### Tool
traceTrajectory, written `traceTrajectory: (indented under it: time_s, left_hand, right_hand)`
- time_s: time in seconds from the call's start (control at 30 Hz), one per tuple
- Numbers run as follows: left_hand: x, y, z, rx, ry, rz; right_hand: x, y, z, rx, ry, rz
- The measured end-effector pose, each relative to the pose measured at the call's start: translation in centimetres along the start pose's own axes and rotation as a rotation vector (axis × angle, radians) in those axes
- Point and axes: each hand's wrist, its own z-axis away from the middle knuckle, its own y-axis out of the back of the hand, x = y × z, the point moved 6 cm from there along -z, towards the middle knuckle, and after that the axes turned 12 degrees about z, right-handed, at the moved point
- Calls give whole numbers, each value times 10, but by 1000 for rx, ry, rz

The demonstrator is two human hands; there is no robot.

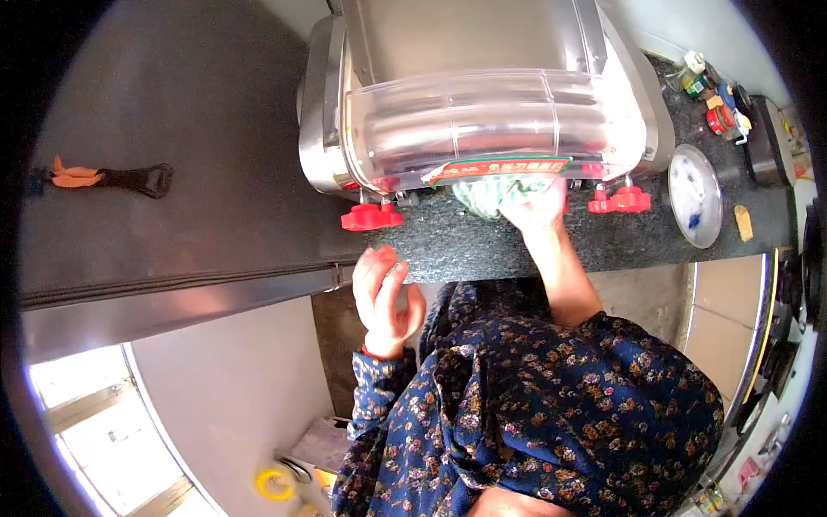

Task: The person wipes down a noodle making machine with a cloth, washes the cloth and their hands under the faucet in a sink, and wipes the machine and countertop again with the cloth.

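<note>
A steel machine that looks like a dough roller (482, 34) stands on the dark speckled counter, with a clear curved cover (508, 112) and red knobs (372, 216) on its front. My right hand (538, 209) is closed on a green-and-white cloth (484, 196), pressed at the lower front of the machine just under the red-and-green label (500, 168). Part of the cloth and the fingertips are hidden by the cover's edge. My left hand (385, 297) hangs near the counter's front edge, below the left knob, fingers loosely bent and apart, holding nothing.
To the right are a metal bowl (694, 202) with whitish contents, a yellow sponge-like block (743, 223) and several jars (722, 118). A large dark panel (189, 95) stands at the left, bearing an orange-and-black tool (112, 177). A yellow ring (274, 484) lies low at left.
</note>
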Motion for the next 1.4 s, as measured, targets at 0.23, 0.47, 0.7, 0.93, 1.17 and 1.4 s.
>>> traceTrajectory:
  time_s: [0.23, 0.47, 0.7, 0.93, 1.17, 1.4]
  left_hand:
    - [-55, -36, 42, 44, 723, 477]
    - [-94, -92, 68, 164, 1285, 967]
    - [-59, -116, 68, 302, 1707, 1672]
    - [-50, -128, 72, 19, 1739, 1568]
    - [-58, -141, 74, 572, 1253, 1758]
    - [-81, -147, 76, 601, 1329, 1719]
  right_hand:
    - [54, 10, -14, -15, -182, -119]
    - [50, 24, 23, 166, -351, 112]
    - [59, 10, 59, 89, -510, 47]
    - [49, 4, 66, 56, -504, 100]
    - [8, 21, 74, 305, -366, 376]
    - [4, 102, 119, 142, -670, 1161]
